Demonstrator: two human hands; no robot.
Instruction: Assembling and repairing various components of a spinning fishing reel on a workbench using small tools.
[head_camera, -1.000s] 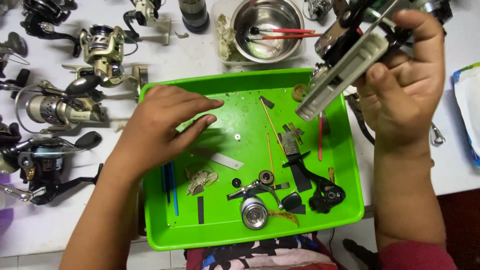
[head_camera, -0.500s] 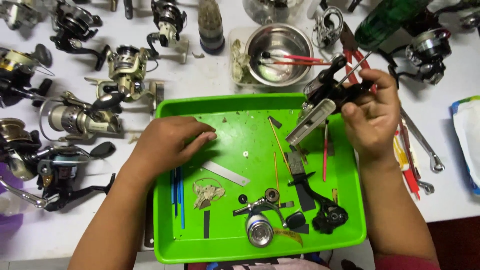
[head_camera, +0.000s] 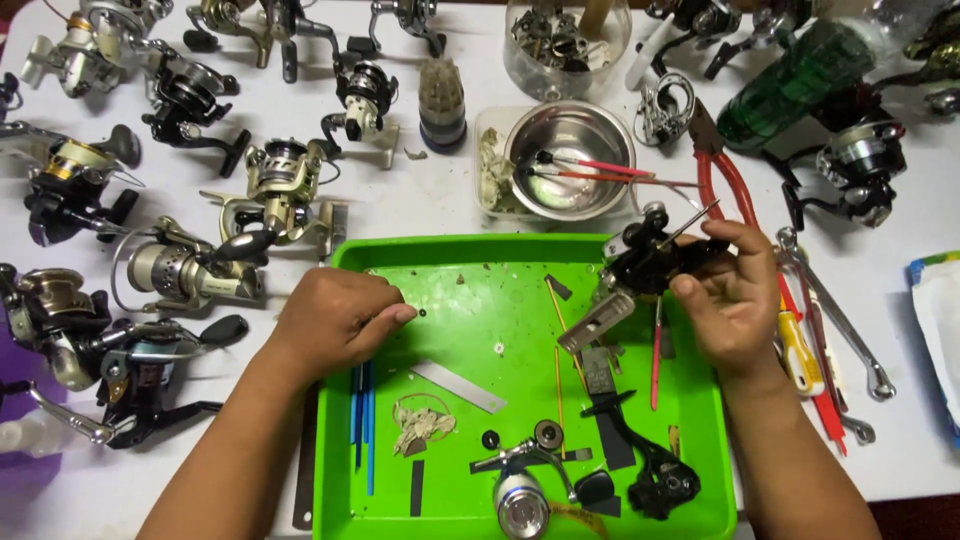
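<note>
I see right hand (head_camera: 735, 300) fingers clamped on black reel body (head_camera: 650, 262) over green tray (head_camera: 450, 255); left hand (head_camera: 335, 318) fingers together, pinching down inside tray.

The scene was brightly and evenly lit from above, with only short, soft shadows under the hands and the reels on the white bench (head_camera: 450, 205). The steel bowl (head_camera: 572, 160) caught a dull glare on its inner wall. Focus was fairly sharp at the centre on the green tray (head_camera: 470, 290); the corners softened slightly and bent outwards.
</note>
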